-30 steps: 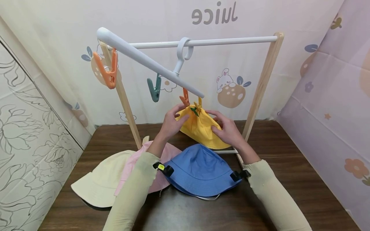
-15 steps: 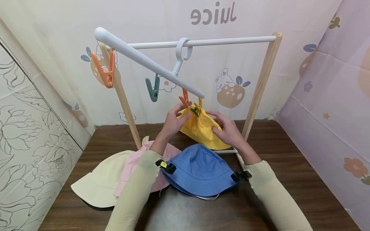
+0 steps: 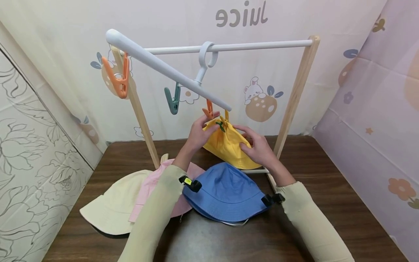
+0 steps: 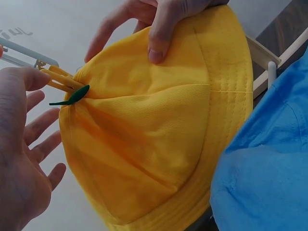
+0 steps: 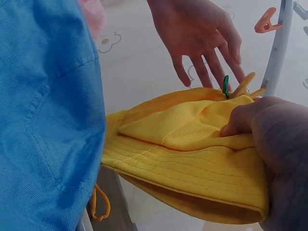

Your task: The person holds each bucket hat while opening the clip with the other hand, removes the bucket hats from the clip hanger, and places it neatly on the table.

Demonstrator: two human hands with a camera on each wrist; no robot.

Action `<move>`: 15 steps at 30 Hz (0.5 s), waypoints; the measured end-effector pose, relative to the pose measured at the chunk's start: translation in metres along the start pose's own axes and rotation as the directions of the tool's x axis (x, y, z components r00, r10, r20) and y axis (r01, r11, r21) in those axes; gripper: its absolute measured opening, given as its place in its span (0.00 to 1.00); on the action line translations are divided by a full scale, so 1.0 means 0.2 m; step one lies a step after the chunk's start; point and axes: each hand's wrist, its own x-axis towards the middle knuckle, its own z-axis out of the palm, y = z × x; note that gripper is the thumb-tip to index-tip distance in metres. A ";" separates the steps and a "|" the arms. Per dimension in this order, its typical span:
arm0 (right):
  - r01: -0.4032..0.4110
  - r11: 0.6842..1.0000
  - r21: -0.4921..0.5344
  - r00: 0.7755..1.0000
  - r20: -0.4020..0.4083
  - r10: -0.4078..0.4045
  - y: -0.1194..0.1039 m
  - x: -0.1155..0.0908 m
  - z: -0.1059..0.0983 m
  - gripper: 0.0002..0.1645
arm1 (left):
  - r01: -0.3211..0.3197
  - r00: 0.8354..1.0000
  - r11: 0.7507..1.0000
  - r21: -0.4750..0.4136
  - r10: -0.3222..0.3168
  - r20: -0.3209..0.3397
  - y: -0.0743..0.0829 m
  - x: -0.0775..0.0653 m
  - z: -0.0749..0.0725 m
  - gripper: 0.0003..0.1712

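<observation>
A yellow bucket hat (image 3: 230, 154) hangs by its crown from a yellow clothespin (image 4: 60, 79) at the near end of a white hanger (image 3: 163, 71). My right hand (image 3: 260, 148) pinches the side of the hat, thumb on the outer cloth, other fingers partly hidden behind. Beside the crown is my left hand (image 3: 199, 134), its fingers spread and extended in the left wrist view. Its thumb tip lies right by the yellow clothespin, and a green leaf tab (image 4: 79, 95) sticks out below. Close over the left fingertips in the head view hangs an orange clothespin (image 3: 208, 109).
The hanger hooks onto a rack's white rod (image 3: 262, 46) with wooden legs. A teal clothespin (image 3: 173, 100) and another orange clothespin (image 3: 120, 80) hang farther left. Blue (image 3: 226, 196), pink (image 3: 178, 211) and cream (image 3: 114, 207) bucket hats lie on the dark wooden table (image 3: 327, 203) under the forearms.
My left hand has shifted slightly right and up along the crown toward the yellow clothespin. My right hand keeps its hold on the hat in the same place.
</observation>
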 end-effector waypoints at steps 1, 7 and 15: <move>0.003 1.000 -0.001 1.000 -0.002 -0.003 0.00 0.00 0.00 0.39 | 0.002 1.000 1.000 -0.002 -0.002 0.001 0.00 0.00 0.00 0.29; -0.002 1.000 -0.002 1.000 -0.004 0.002 0.01 0.00 0.00 0.40 | 0.012 1.000 1.000 -0.017 -0.012 0.011 0.01 0.02 0.01 0.29; -0.001 1.000 0.003 1.000 0.004 0.001 0.00 0.01 0.00 0.40 | 0.024 1.000 0.998 -0.052 -0.023 0.016 0.01 0.05 0.02 0.28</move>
